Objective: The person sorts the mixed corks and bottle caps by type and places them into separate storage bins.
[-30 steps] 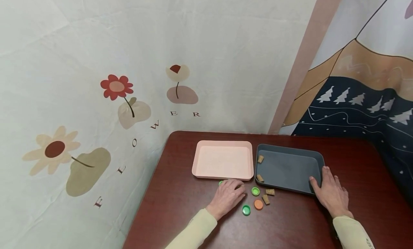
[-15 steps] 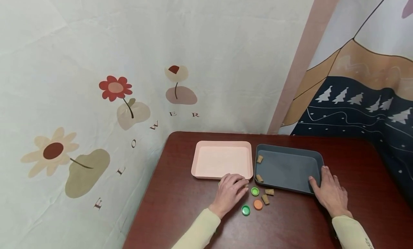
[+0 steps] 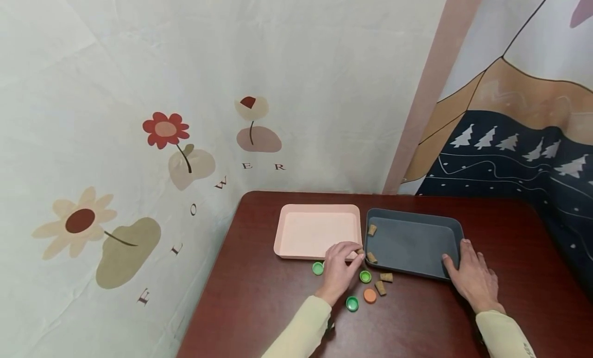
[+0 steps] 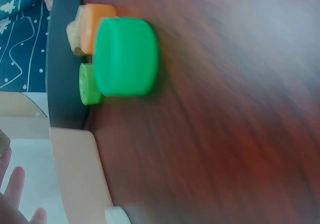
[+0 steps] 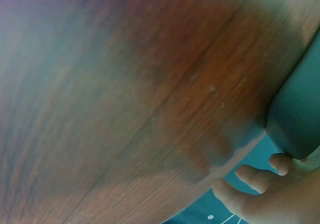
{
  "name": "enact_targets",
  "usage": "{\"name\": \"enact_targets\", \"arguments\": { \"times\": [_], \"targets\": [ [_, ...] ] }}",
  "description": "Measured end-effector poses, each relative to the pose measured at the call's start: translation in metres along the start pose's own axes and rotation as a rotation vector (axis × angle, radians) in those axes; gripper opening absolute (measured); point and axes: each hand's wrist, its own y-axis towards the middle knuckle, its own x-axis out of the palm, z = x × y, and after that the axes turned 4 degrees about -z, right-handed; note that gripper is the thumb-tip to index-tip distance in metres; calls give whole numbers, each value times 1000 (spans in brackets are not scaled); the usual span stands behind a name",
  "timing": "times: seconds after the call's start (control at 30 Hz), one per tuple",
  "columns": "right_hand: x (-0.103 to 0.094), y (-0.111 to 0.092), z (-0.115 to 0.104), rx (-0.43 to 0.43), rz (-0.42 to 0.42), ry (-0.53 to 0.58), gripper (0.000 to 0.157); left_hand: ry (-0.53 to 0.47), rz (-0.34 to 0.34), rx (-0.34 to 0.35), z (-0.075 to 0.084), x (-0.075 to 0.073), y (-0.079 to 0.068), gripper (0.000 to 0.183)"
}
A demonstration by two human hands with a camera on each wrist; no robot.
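My left hand [image 3: 340,269] pinches a cork [image 3: 360,251] between thumb and fingers, over the near right corner of the pink tray [image 3: 279,239]. The same cork [image 4: 4,143] shows at the edge of the left wrist view. My right hand [image 3: 477,278] rests on the right rim of the dark grey tray [image 3: 417,244], fingers extended; its fingers [image 5: 255,178] are beside the tray in the right wrist view. Inside the grey tray, along its left side, lie a far cork [image 3: 372,230] and a near cork [image 3: 371,257].
In front of the trays lie two corks, one sideways [image 3: 386,277] and one slanted cork [image 3: 381,288]. Around them are an orange bottle cap [image 3: 369,295], a light green cap [image 3: 365,276], a darker green cap [image 3: 352,303] and another green cap [image 3: 317,268]. A fabric wall stands behind the table.
My left hand has risen from the table in front of the pink tray and moved right toward the grey tray with a cork. The right hand keeps its place on the rim.
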Motion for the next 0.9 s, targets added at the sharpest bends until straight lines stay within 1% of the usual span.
{"name": "enact_targets", "arguments": {
  "times": [0.13,0.23,0.3,0.43,0.63,0.8,0.9],
  "targets": [
    [0,0,1,-8,-1,5,86,-28,-1,-34,9,10,9,20],
    [0,-1,1,-6,-4,5,86,-12,-25,-33,14,17,14,20],
    [0,0,1,-1,-5,4,86,17,-45,-23,17,21,18,21],
    [1,0,1,5,-5,3,86,114,-95,18,19,29,26,21],
    [2,0,1,-2,8,4,86,297,-175,123,19,44,36,20],
    [1,0,1,-7,9,6,86,456,-252,208,19,53,41,20],
    [1,0,2,-10,9,3,86,532,-288,234,20,57,44,20]
  ]
}}
